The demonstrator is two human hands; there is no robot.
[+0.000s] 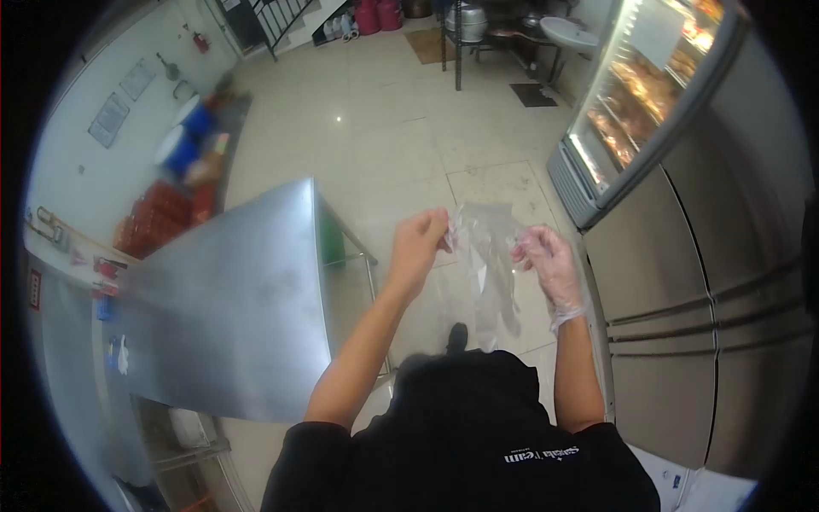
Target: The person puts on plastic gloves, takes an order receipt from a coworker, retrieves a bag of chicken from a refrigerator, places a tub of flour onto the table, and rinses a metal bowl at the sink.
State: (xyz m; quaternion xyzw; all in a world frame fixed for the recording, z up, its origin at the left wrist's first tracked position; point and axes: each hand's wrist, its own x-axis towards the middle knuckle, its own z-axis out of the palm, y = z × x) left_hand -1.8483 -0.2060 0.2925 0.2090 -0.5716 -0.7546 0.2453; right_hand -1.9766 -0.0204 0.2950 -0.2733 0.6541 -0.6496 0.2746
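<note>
Between my two hands hangs a clear plastic glove (488,264), thin and see-through, with its lower part dangling over the floor. My left hand (421,247) is bare and pinches the glove's upper left edge. My right hand (550,264) wears a clear plastic glove that reaches the wrist, and its fingers grip the upper right edge of the hanging one. Both hands are raised in front of my body, apart from each other.
A steel table (247,299) stands at the left. On the right are a lit display fridge (636,94) and steel refrigerator doors (657,256). Red bags (162,218) and blue buckets (179,149) line the left wall. A sink (569,34) is at the back.
</note>
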